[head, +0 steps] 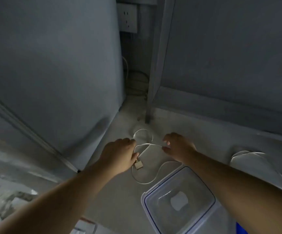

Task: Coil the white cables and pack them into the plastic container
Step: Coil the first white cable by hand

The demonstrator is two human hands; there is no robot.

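Note:
A thin white cable lies in loose loops on the pale floor, with a small gold-coloured plug at one end. My left hand grips the cable just above that plug. My right hand pinches a stretch of the same cable between thumb and fingers, so a short span runs between both hands. A clear plastic container with a blue-edged rim stands open near my right forearm, a white object inside it. A second bundle of white cables lies at the right.
A grey appliance fills the left side. A wall socket sits high up, with cords hanging in the gap below it. A metal leg stands behind the cable. A raised ledge runs along the right. Papers lie at the bottom.

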